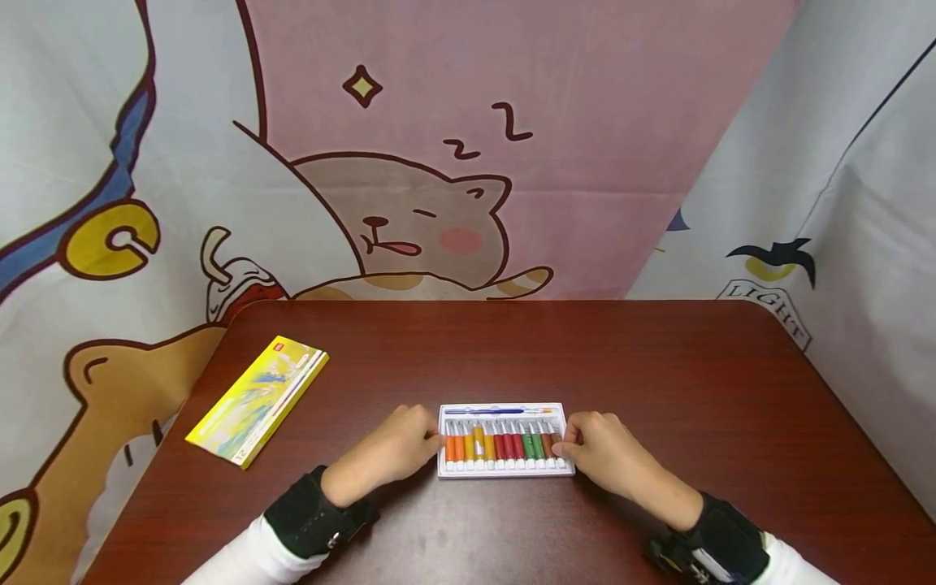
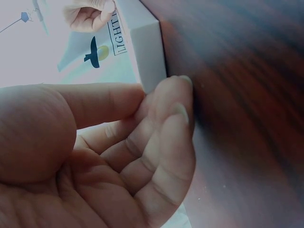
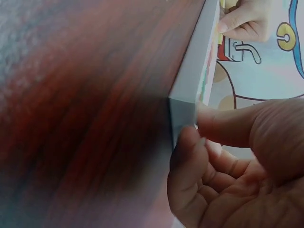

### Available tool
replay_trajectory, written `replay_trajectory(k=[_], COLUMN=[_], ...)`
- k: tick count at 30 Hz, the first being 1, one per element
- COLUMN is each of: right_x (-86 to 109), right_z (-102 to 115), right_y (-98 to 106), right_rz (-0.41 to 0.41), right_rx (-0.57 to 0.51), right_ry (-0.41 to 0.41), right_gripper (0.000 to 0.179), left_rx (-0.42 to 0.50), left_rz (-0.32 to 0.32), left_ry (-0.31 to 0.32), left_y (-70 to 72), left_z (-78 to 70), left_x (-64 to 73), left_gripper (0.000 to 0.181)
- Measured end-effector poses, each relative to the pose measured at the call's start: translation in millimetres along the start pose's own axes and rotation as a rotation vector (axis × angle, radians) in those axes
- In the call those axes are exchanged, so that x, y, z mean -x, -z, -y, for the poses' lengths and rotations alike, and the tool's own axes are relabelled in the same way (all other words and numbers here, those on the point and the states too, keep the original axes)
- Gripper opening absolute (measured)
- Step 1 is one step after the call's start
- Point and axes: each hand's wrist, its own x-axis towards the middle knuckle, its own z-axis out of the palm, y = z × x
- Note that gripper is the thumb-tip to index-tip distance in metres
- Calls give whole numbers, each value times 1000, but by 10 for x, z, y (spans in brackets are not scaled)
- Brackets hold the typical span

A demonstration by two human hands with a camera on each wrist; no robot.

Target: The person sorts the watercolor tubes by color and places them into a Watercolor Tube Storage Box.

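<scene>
A white tray (image 1: 504,474) of paint tubes lies flat near the middle of the table. Its tubes (image 1: 508,446) run in a row from orange and yellow through red and green to brown, and a blue paintbrush (image 1: 497,411) lies along the far side. My left hand (image 1: 395,443) pinches the tray's left end, thumb on top and curled fingers at the side wall, as the left wrist view shows. At the opposite end my right hand (image 1: 603,451) pinches the tray in the same way, with its fingertips against the end wall (image 3: 182,116).
A yellow paint box (image 1: 259,398) with a printed cover lies slanted on the table's left side. The dark red wooden table (image 1: 695,382) reaches back to a cloth backdrop (image 1: 585,122) printed with cartoon animals. Black bands (image 1: 314,516) with cameras circle both wrists.
</scene>
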Motion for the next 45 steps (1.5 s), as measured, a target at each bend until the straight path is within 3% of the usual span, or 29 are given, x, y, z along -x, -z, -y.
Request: replay_trajectory(k=[7,14,17,20,23,25,28,32,35,41,45], right_x=[-33,-36,-38,-47,-49,-45,-57,-90,-97,-92,-91], right_z=[-34,-127,-138,-141,-136,-131,-123,-102,-82,-38,-27], right_y=[3,64,77,83,99,112,118,106,99,91,91], right_rz=[-2,61,97,120,124,128,142,151,152,156,155], right_rx=[-5,-119,-146,-149,-140,-140,-142,-144,-153,-181,-208], right_ry=[2,-13,-16,8,1,-24,-57,-68,-76,-111,-133], right_gripper=[36,31,29,28,30,31,32,32,34,35,33], left_rx=[8,14,-4,-57,-138,-197,-259,-332,-363,-321,-260], left_rz=[3,7,-31,-133,-247,-285,-298,-300,-269,-68,20], left_ry=[4,25,55,81,80,105,167,283,383,607,639], left_y=[-8,8,57,152,285,396,575,793,931,1156,1230], left_z=[6,2,26,86,194,286,483,820,1064,1417,1552], left_x=[-8,3,53,118,171,212,289,451,578,756,813], left_gripper=[38,32,21,9,40,68,99,120,129,140,134])
